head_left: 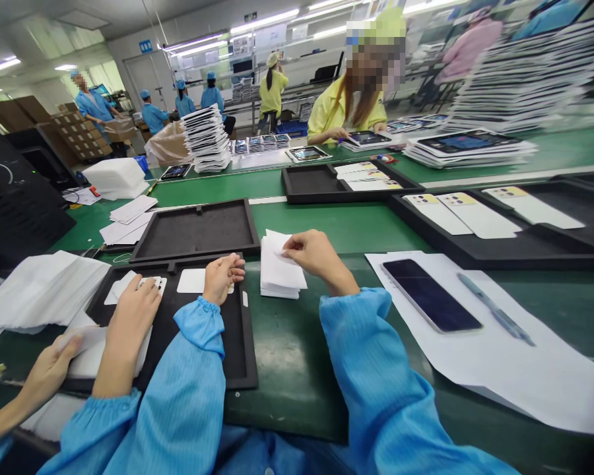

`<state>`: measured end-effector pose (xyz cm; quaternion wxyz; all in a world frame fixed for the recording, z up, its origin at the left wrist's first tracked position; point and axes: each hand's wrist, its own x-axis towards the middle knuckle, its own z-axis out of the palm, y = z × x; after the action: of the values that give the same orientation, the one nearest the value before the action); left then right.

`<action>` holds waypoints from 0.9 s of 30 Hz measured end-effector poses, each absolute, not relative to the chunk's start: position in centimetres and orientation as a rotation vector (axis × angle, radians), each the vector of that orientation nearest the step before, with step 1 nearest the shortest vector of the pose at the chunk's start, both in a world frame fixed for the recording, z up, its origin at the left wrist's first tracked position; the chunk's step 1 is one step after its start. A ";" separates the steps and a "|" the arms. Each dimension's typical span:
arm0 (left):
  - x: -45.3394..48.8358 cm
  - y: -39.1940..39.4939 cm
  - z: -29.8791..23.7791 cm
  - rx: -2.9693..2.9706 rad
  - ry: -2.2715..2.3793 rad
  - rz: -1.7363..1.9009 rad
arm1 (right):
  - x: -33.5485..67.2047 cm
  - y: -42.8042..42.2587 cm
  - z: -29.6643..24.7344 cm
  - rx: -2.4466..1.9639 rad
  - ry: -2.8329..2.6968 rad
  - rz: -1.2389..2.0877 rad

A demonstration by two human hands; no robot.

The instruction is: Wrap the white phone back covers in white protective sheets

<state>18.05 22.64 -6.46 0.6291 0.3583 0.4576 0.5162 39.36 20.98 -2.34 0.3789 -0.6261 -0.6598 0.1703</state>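
Note:
My right hand (pixel 317 254) pinches the top sheet of a small stack of white paper sheets (pixel 281 272) on the green bench. Over the right part of a black foam tray (pixel 235 369) is my left hand (pixel 222 278), its fingers curled and pressed together. Whether anything sits between them is hidden. Just left of that hand, a white phone-shaped panel (pixel 191 281) lies in the tray and is partly covered by it. Another person's hand (pixel 136 310) touches a white panel with dark camera holes (pixel 159 285) at the tray's left, and that person's other hand (pixel 54 359) holds white sheets.
An empty-looking black tray (pixel 198 231) lies behind. Farther back, black trays (pixel 346 191) hold white phone panels (pixel 475 214). At right, a phone (pixel 430 295) and a pen (pixel 495 309) rest on large paper (pixel 525 382). White sheets (pixel 39 290) are piled left. A person in yellow (pixel 327 112) sits opposite.

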 end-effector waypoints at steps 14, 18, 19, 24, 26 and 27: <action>17.5 21.9 -5.5 0.845 0.878 1.186 | 33.1 20.5 -4.4 -0.938 -2.032 0.064; 15.9 22.9 -5.1 0.696 0.911 1.545 | 33.6 20.7 -4.9 -1.133 -1.872 0.057; 15.3 23.2 -5.0 0.651 0.919 1.633 | 33.5 20.8 -5.0 -1.196 -1.889 0.091; 13.2 24.0 -4.8 0.548 0.977 1.825 | 29.9 21.3 -6.0 -1.364 -2.220 0.307; 13.1 23.9 -4.9 0.550 0.985 1.820 | 27.9 21.7 -6.4 -1.340 -2.306 0.331; 13.1 23.9 -4.9 0.551 0.990 1.812 | 27.0 21.9 -6.5 -1.335 -2.343 0.334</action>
<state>13.13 23.89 -4.87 0.4815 0.2261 0.4060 0.7431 27.02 21.90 -6.54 0.2106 -0.4803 -0.8429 0.1203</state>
